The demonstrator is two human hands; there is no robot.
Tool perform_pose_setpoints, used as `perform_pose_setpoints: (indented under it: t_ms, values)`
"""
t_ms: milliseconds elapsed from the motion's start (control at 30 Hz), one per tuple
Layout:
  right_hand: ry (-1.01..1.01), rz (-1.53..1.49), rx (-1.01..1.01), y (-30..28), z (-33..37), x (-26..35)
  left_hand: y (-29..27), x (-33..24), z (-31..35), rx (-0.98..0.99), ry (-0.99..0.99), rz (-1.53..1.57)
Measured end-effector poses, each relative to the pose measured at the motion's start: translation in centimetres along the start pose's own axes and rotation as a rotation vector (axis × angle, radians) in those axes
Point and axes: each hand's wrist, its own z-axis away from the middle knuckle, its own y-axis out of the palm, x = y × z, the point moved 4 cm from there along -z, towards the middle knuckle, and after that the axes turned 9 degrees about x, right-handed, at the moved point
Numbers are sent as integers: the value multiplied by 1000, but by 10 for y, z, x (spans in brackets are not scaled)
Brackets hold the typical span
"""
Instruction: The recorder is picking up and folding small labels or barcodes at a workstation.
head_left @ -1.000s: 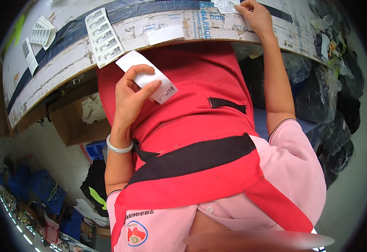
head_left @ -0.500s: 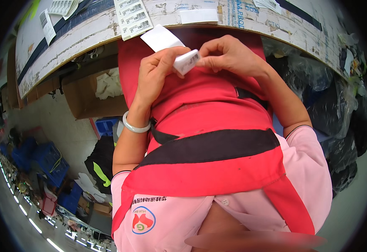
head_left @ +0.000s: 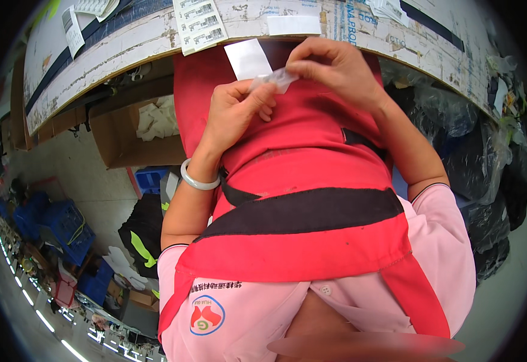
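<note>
Over my lap, just off the table's near edge, my left hand (head_left: 239, 111) pinches a white label strip (head_left: 248, 58) between thumb and fingers. Its blank upper part sticks out above that hand toward the table. A thin, slightly see-through end of the strip (head_left: 280, 80) spans the gap between my two hands. My right hand (head_left: 339, 71) has its thumb and forefinger closed on that end. Motion blur hides the exact grip there.
The worn white table (head_left: 137, 42) runs across the top. On it lie a sheet of printed labels (head_left: 200, 27), a blank white slip (head_left: 294, 25) and more labels (head_left: 72, 33). An open cardboard box (head_left: 131, 136) stands below left; plastic-wrapped bundles (head_left: 474, 145) are at right.
My right hand has moved up a little with the strip's end, which was a curled printed piece and now looks stretched and blurred. The blank upper part has shifted right and turned more upright.
</note>
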Motion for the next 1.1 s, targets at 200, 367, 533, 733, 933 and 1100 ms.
perform_pose_setpoints:
  t_ms: [200,367,533,733,933,1100]
  values:
    - [138,-24,-191,-53,-18,-18,-1,-2,-4,-85,61,-172]
    - [217,-89,-206,-58,-28,-1,-1,3,-6,-99,35,-169]
    - [245,-83,-179,-56,-32,-6,-5,9,-7,-91,20,-169]
    - [267,-53,-186,-55,-33,-2,-2,6,-8,-100,36,-149]
    - [295,-47,-152,-57,-36,-5,-1,5,-8,-101,47,-151]
    - [305,-47,-171,-58,-37,-8,-5,9,-8,-89,19,-159]
